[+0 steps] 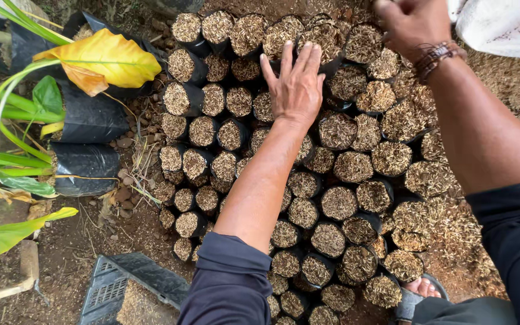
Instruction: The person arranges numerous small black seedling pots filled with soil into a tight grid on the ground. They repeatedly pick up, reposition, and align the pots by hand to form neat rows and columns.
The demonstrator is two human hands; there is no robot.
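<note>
Left hand [296,84] flat, fingers spread, pressing on black nursery bags [338,201] packed tight mid-scene, each topped with pale rice husk, right hand [410,24] far right, grip unclear, yellow leaf [103,60] far left

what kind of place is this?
Likely an outdoor plant nursery: rows of small black grow bags filled with husk-like medium on bare soil ground, and larger bagged leafy plants beside them. The left hand rests flat on the bags.
</note>
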